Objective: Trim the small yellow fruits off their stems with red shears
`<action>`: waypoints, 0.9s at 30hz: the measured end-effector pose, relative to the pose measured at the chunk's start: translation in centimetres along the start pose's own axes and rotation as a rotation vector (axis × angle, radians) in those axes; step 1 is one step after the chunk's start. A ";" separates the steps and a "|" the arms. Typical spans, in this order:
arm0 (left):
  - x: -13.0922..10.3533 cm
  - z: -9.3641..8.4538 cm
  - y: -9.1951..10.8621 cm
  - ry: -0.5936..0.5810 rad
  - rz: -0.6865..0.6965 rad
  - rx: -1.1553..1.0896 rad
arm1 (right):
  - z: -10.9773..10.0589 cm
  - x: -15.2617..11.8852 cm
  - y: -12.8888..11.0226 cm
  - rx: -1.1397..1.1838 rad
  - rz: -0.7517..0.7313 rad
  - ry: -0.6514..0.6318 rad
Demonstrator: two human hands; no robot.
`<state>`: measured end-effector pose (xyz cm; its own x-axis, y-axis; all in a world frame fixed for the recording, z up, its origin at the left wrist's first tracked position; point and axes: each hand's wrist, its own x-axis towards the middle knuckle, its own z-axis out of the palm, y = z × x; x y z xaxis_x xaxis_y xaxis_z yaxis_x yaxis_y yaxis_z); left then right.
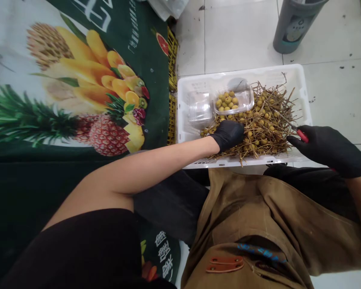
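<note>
"Fruit on twigs (263, 141), where does it lie?"
"Heaped in the white crate (306, 96), beside a clear tub (243, 101) with loose fruit (227, 100) inside."
"And the right hand (327, 146)?"
"Black-gloved, grasping a red-handled tool (302, 135). The left hand (229, 135) is down at the heap, fingertips hidden; I can't tell whether it holds any."

The round yellow-brown fruits (259, 103) lie among dry, tangled stems (270, 146). The red-handled tool (303, 136) slants toward them. The open clear box (244, 105) holds several fruits.
</note>
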<state>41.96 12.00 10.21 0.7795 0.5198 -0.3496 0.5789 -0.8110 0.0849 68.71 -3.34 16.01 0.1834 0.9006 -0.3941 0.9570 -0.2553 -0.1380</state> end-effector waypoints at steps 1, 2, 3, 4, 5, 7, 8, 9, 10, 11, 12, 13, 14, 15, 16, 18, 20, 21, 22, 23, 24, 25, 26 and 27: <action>-0.1 -0.1 0.1 -0.002 0.018 0.003 | 0.0 0.0 0.1 0.001 0.000 0.003; -0.3 -0.2 0.2 0.004 0.034 0.005 | 0.0 -0.1 0.2 0.003 0.001 0.003; -0.4 -0.2 0.3 0.018 0.050 0.007 | 0.0 -0.1 0.2 0.004 0.001 0.006; -0.5 -0.2 0.3 0.038 0.064 0.008 | 0.0 -0.1 0.3 0.004 0.000 0.009; -0.7 -0.1 0.3 0.059 0.078 0.010 | 0.0 -0.1 0.4 0.001 -0.002 0.012; -1.1 0.1 0.3 0.097 0.094 0.016 | 0.0 -0.1 0.5 -0.009 -0.003 0.021; -1.3 0.2 0.2 0.118 0.099 0.019 | 0.0 -0.2 0.6 -0.015 -0.004 0.026; -1.5 0.3 0.1 0.141 0.104 0.021 | -0.1 -0.2 0.6 -0.019 -0.005 0.027; -1.7 0.3 0.0 0.167 0.105 0.026 | -0.1 -0.2 0.7 -0.021 -0.005 0.025; -1.9 0.2 -0.1 0.191 0.109 0.033 | -0.2 -0.2 0.7 -0.021 -0.002 0.023; -2.0 0.1 -0.2 0.211 0.118 0.041 | -0.2 -0.2 0.8 -0.022 0.000 0.020; -2.2 0.0 -0.3 0.223 0.128 0.051 | -0.3 -0.2 0.8 -0.024 0.000 0.017; -2.3 -0.1 -0.4 0.226 0.139 0.063 | -0.3 -0.2 0.8 -0.026 0.000 0.016; -2.4 -0.1 -0.5 0.224 0.152 0.074 | -0.4 -0.2 0.9 -0.027 -0.001 0.016; -2.4 -0.2 -0.6 0.222 0.165 0.082 | -0.4 -0.2 0.9 -0.028 0.000 0.014; -2.5 -0.1 -0.8 0.235 0.181 0.083 | -0.5 -0.3 0.8 -0.023 0.006 0.008; -2.7 -0.1 -0.9 0.275 0.195 0.067 | -0.5 -0.3 0.9 -0.016 0.010 0.009; -2.9 -0.2 -1.0 0.295 0.203 0.057 | -0.6 -0.4 0.9 -0.011 0.005 0.010; -3.1 -0.4 -0.9 0.305 0.211 0.049 | -0.6 -0.4 0.9 -0.003 -0.003 0.013; -3.3 -0.6 -0.8 0.301 0.220 0.045 | -0.7 -0.4 1.0 0.007 -0.011 0.014; -3.6 -1.0 -0.7 0.285 0.226 0.046 | -0.7 -0.5 1.0 0.016 -0.016 0.014; -3.9 -1.4 -0.4 0.260 0.228 0.050 | -0.8 -0.5 1.1 0.025 -0.016 0.012; -4.1 -1.9 -0.2 0.234 0.226 0.055 | -0.8 -0.5 1.1 0.032 -0.016 0.006; -4.4 -2.4 0.2 0.212 0.223 0.060 | -0.9 -0.5 1.1 0.035 -0.013 0.001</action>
<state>39.20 10.20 13.99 0.9218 0.3669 -0.1252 0.3779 -0.9224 0.0799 69.89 -3.76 16.89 0.1713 0.9041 -0.3916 0.9509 -0.2557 -0.1745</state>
